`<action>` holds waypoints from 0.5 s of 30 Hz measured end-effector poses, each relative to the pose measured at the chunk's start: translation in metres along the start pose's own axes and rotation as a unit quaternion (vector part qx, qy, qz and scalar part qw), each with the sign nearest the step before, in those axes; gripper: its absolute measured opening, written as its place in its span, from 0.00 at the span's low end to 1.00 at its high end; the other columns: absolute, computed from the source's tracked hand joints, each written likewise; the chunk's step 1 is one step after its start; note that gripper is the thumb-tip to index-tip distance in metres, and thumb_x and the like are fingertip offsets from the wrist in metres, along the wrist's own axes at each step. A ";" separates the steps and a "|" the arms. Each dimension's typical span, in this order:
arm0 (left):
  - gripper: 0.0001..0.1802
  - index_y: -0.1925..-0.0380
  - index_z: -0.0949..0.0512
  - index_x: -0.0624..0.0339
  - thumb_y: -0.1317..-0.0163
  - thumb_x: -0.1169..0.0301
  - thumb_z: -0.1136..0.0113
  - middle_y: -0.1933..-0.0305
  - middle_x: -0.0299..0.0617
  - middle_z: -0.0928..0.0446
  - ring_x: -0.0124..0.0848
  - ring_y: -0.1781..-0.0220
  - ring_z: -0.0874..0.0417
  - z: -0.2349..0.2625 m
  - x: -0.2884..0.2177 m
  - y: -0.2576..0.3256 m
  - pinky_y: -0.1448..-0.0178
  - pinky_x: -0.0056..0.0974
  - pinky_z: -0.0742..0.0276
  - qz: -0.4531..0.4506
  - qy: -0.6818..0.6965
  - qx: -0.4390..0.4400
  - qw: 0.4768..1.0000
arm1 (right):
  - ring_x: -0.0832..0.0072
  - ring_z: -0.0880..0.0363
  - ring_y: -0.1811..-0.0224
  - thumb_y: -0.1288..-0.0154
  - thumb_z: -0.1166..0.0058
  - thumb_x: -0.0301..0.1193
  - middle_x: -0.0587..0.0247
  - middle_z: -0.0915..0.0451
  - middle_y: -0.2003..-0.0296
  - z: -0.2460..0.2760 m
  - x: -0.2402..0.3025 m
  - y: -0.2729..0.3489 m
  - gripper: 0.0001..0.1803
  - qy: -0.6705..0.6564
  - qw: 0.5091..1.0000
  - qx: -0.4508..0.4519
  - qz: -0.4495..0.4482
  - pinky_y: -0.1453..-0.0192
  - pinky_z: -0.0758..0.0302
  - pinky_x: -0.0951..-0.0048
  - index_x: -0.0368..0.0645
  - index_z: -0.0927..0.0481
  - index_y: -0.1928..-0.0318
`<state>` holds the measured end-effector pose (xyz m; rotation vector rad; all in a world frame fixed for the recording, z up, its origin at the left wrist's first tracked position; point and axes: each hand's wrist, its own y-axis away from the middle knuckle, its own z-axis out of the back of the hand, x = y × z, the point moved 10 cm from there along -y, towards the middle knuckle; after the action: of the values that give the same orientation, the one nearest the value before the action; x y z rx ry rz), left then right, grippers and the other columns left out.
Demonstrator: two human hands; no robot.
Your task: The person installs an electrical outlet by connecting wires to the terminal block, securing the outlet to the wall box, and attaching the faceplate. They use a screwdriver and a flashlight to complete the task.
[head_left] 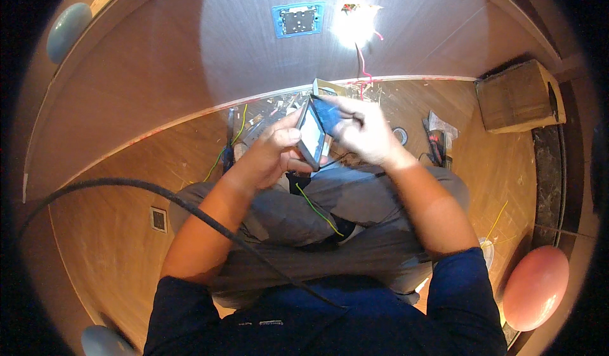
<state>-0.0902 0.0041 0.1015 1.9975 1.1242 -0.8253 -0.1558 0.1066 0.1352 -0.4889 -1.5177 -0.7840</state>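
Pinching a dark-framed rectangular panel (pixel 311 138) is our left hand (pixel 269 150); whether our right hand (pixel 368 129) grips, we can't tell. Twelve o'clock's blue-edged black fitting (pixel 300 21) seems mounted; one o'clock's pink wire (pixel 361 61), unfinished.

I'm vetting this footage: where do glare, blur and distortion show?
Head view: glare burns out a patch of the wall panel beside the blue-framed fitting; motion blur smears the right hand and the blue piece beside it; the left hand looks sharper; the fisheye bows the wall panel's lower edge.
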 end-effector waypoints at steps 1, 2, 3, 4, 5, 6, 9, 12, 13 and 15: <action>0.47 0.23 0.51 0.55 0.37 0.51 0.46 0.37 0.48 0.26 0.40 0.45 0.16 -0.003 -0.001 0.001 0.50 0.43 0.13 -0.003 -0.001 0.023 1.000 | 0.77 0.19 0.54 0.37 0.50 0.24 0.61 0.16 0.54 0.003 0.013 -0.001 0.23 -0.008 0.998 0.003 0.061 0.46 0.21 0.69 0.33 0.22 0.41; 0.47 0.23 0.50 0.56 0.38 0.50 0.46 0.38 0.49 0.26 0.42 0.45 0.15 -0.007 -0.001 0.002 0.50 0.44 0.13 -0.003 -0.002 0.048 0.999 | 0.77 0.19 0.53 0.36 0.50 0.25 0.61 0.16 0.54 0.005 0.017 0.000 0.21 -0.045 0.996 0.016 0.081 0.45 0.22 0.70 0.33 0.21 0.43; 0.47 0.24 0.49 0.56 0.38 0.50 0.46 0.38 0.50 0.26 0.43 0.45 0.15 -0.008 -0.002 0.004 0.50 0.45 0.12 -0.008 0.040 0.053 0.998 | 0.77 0.19 0.53 0.35 0.50 0.25 0.61 0.16 0.54 0.009 0.015 0.000 0.20 -0.077 0.994 0.017 0.074 0.44 0.22 0.70 0.33 0.20 0.45; 0.46 0.24 0.49 0.56 0.38 0.49 0.46 0.38 0.52 0.26 0.45 0.46 0.15 -0.008 -0.005 0.005 0.50 0.46 0.12 -0.015 0.081 0.057 0.995 | 0.77 0.19 0.52 0.33 0.49 0.28 0.61 0.16 0.53 0.013 0.014 -0.002 0.19 -0.084 0.994 0.017 0.069 0.43 0.23 0.71 0.32 0.20 0.44; 0.46 0.24 0.48 0.57 0.39 0.49 0.46 0.39 0.54 0.26 0.47 0.46 0.15 -0.009 -0.008 0.006 0.50 0.48 0.12 -0.025 0.119 0.066 0.990 | 0.77 0.18 0.53 0.32 0.47 0.31 0.60 0.16 0.53 0.017 0.010 -0.003 0.19 -0.140 0.988 0.009 0.061 0.44 0.22 0.71 0.32 0.19 0.46; 0.46 0.24 0.48 0.57 0.40 0.51 0.46 0.37 0.59 0.27 0.55 0.42 0.17 -0.011 -0.012 0.006 0.46 0.54 0.14 -0.027 0.164 0.086 0.982 | 0.76 0.17 0.53 0.32 0.45 0.32 0.60 0.15 0.54 0.025 0.003 -0.006 0.19 -0.159 0.987 -0.011 0.028 0.45 0.21 0.70 0.33 0.19 0.47; 0.53 0.23 0.51 0.53 0.47 0.50 0.43 0.34 0.61 0.29 0.59 0.45 0.17 -0.007 -0.012 0.005 0.46 0.60 0.15 0.009 0.219 0.072 0.973 | 0.71 0.16 0.54 0.33 0.43 0.34 0.58 0.16 0.54 0.038 -0.010 -0.005 0.20 -0.282 0.958 -0.045 -0.021 0.46 0.19 0.68 0.36 0.23 0.46; 0.52 0.23 0.53 0.54 0.47 0.51 0.45 0.32 0.62 0.32 0.63 0.42 0.20 -0.011 -0.012 0.001 0.44 0.64 0.17 0.019 0.235 0.101 0.967 | 0.68 0.15 0.54 0.32 0.43 0.35 0.55 0.17 0.52 0.030 -0.022 -0.004 0.22 -0.401 0.912 -0.040 -0.075 0.48 0.18 0.68 0.36 0.25 0.43; 0.52 0.22 0.53 0.54 0.46 0.51 0.45 0.32 0.61 0.32 0.63 0.42 0.20 -0.012 -0.010 -0.001 0.44 0.64 0.18 0.020 0.231 0.110 0.966 | 0.67 0.15 0.54 0.32 0.44 0.36 0.55 0.17 0.52 0.028 -0.025 -0.004 0.22 -0.394 0.914 -0.044 -0.086 0.48 0.18 0.67 0.36 0.25 0.43; 0.51 0.23 0.50 0.55 0.45 0.50 0.45 0.32 0.61 0.32 0.63 0.40 0.21 -0.009 -0.003 -0.004 0.43 0.65 0.19 0.027 0.229 0.092 0.969 | 0.66 0.15 0.53 0.31 0.44 0.36 0.54 0.17 0.51 0.028 -0.027 -0.003 0.23 -0.382 0.918 -0.047 -0.093 0.49 0.17 0.65 0.36 0.26 0.42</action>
<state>-0.0932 0.0115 0.1074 2.4431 1.2715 -0.4599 -0.1739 0.1291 0.1087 -0.7903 -2.2824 -0.8634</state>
